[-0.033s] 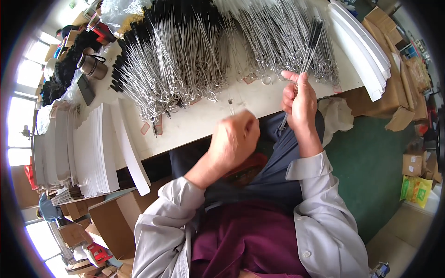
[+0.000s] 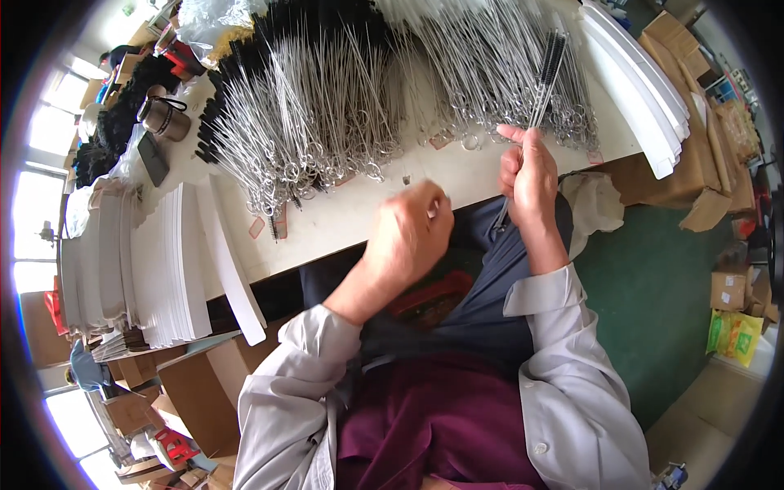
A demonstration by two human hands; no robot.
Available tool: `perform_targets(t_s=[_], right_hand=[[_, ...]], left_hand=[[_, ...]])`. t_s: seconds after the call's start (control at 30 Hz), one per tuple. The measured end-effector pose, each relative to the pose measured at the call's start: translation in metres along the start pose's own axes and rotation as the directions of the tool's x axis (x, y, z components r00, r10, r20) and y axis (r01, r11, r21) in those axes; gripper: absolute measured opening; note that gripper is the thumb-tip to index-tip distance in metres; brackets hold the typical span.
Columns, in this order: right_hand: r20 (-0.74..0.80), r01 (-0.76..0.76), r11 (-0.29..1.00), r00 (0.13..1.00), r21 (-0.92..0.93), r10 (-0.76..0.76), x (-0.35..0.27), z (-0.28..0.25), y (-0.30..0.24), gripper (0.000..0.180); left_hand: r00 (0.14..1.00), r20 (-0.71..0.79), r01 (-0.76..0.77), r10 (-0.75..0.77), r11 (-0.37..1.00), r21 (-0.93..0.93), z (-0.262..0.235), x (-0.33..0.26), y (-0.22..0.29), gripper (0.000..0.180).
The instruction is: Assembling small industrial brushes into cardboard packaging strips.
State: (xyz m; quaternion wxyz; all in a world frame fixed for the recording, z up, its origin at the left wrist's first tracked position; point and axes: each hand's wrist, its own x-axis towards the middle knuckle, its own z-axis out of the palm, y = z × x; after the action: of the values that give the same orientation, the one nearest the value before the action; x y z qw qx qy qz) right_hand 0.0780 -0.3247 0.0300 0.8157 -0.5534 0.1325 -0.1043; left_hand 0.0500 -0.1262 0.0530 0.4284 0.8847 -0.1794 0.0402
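Observation:
My right hand (image 2: pixel 531 175) is closed round a few thin wire brushes (image 2: pixel 551 69), held upright in front of the table's edge. Their black bristle ends point away from me, and the wire ends stick out below the fist. The index finger reaches out to the left. My left hand (image 2: pixel 411 231) is curled, fingers pressed together, over my lap near the table's front edge; whatever it may hold is hidden. Beyond it, a big heap of wire-handled brushes (image 2: pixel 318 106) lies with ring ends toward me. A second heap (image 2: pixel 482 73) is spread further right.
Stacks of white card strips (image 2: pixel 167 269) stand at the table's left, with more strips (image 2: pixel 641 90) at its right end. A metal flask (image 2: pixel 166 117) stands at the back left. Cardboard boxes (image 2: pixel 208 392) are on the floor to the left, and a carton (image 2: pixel 694 155) is at the right.
My left hand has shifted slightly toward me and to the left. My right hand keeps its grip on the brushes, almost still.

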Motion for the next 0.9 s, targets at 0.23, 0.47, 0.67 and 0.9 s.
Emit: perform_targets(t_s=[0.23,0.47,0.67,0.9], right_hand=[[0.074,0.21,0.938,0.978,-0.275,-0.197,0.006,0.001,0.016,0.039],[0.074,0.305,0.867,0.951,-0.395,-0.301,0.003,0.005,0.019,0.039],[0.07,0.325,0.841,0.942,-0.432,-0.328,0.002,0.004,0.025,0.037],[0.089,0.311,0.898,0.95,-0.312,-0.298,0.0,0.005,0.023,0.035]], left_hand=[[0.997,-0.019,0.07,-0.069,0.896,0.438,0.004,0.057,-0.013,0.025],[0.991,-0.082,0.134,-0.107,0.857,0.497,0.024,0.074,-0.022,0.023],[0.976,-0.211,0.057,0.044,0.891,0.451,0.022,0.068,-0.024,0.016],[0.901,-0.362,-0.161,0.238,0.96,0.23,-0.02,0.077,-0.006,0.006]])
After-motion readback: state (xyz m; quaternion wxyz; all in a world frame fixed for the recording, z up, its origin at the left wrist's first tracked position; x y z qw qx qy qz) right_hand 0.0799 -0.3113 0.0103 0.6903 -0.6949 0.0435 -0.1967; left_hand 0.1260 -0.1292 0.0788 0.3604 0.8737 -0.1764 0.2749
